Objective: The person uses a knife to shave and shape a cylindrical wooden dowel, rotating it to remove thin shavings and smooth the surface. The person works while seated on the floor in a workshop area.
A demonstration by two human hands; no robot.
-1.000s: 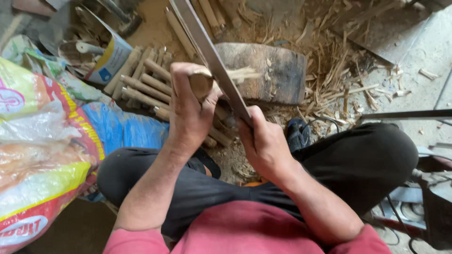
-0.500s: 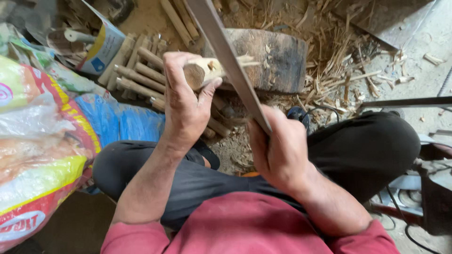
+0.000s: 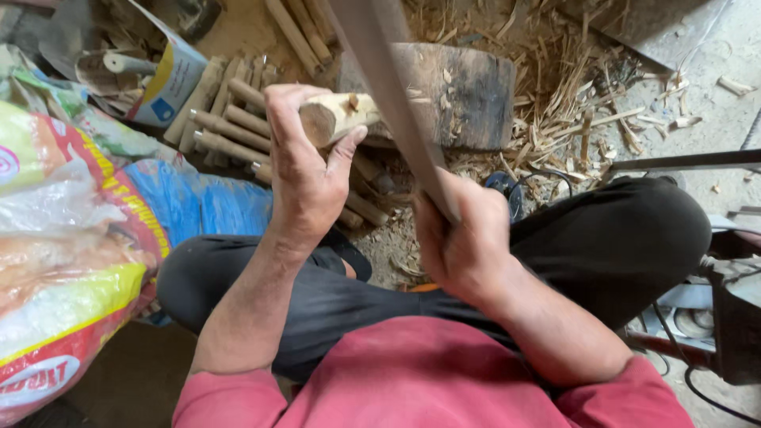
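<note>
1. At the far left we note printed plastic sacks (image 3: 71,261) in red, yellow and blue, lying on the ground beside the person's knee.
2. Behind them lies a row of round wooden sticks (image 3: 226,119), side by side, next to a small printed carton (image 3: 170,83).
3. The left hand (image 3: 305,170) is clenched around a short wooden billet (image 3: 337,117). The fingers wrap over the top and the thumb presses from below, just short of the cut end. The forearm rises straight from the lap, wrist slightly bent back.
4. The billet is held in the air in front of the chopping block (image 3: 460,95), its free end touching the blade. We judge it stiff, light and dry, with rough bark that gives good grip. The safest hold is the near end, well behind the edge.
5. A long flat blade (image 3: 388,87) runs diagonally from the top of the view down to the right hand (image 3: 460,242), which is closed tight around its hidden handle. That wrist is cocked and the elbow is tucked to the body.
6. Wood shavings (image 3: 579,119) lie around the block, to the right. The person sits cross-legged in dark trousers (image 3: 618,230).
</note>
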